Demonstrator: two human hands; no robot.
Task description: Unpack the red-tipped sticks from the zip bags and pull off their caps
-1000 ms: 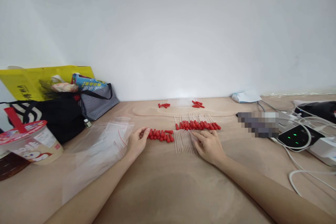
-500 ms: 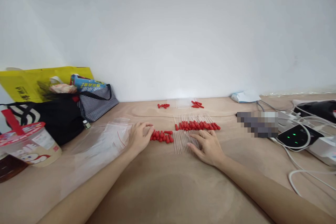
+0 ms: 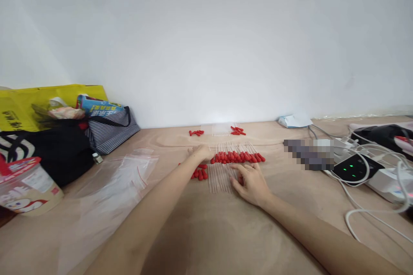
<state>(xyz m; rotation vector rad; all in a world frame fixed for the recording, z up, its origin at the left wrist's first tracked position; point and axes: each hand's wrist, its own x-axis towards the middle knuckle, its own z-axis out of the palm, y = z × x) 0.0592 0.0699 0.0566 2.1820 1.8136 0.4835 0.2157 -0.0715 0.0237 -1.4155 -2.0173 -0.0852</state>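
Note:
My left hand [image 3: 200, 153] reaches over the left end of a row of red rubber bulbs [image 3: 238, 157]; its fingers are blurred and partly hidden behind the wrist. Thin clear tubes [image 3: 232, 147] extend behind that row, apparently joined to the bulbs. Below my left forearm lies a small group of loose red bulbs [image 3: 200, 175], partly covered by the arm. My right hand [image 3: 253, 182] rests at the right edge of a flat row of bare clear tubes [image 3: 219, 179]. Its thumb and index finger are apart, near the tubes, with nothing visibly gripped.
Clear plastic bags [image 3: 112, 184] lie on the left. Beyond them are a striped bag [image 3: 109, 131], a black bag [image 3: 61, 150] and a drink cup [image 3: 30, 191]. Farther back sit two small red bulb piles. A power bank [image 3: 353, 171] and white cables [image 3: 351, 219] occupy the right.
My left hand has moved right and away from me, from beside the loose bulbs to the back row's left end. My right hand has stayed by the bare tubes. The view has shifted slightly.

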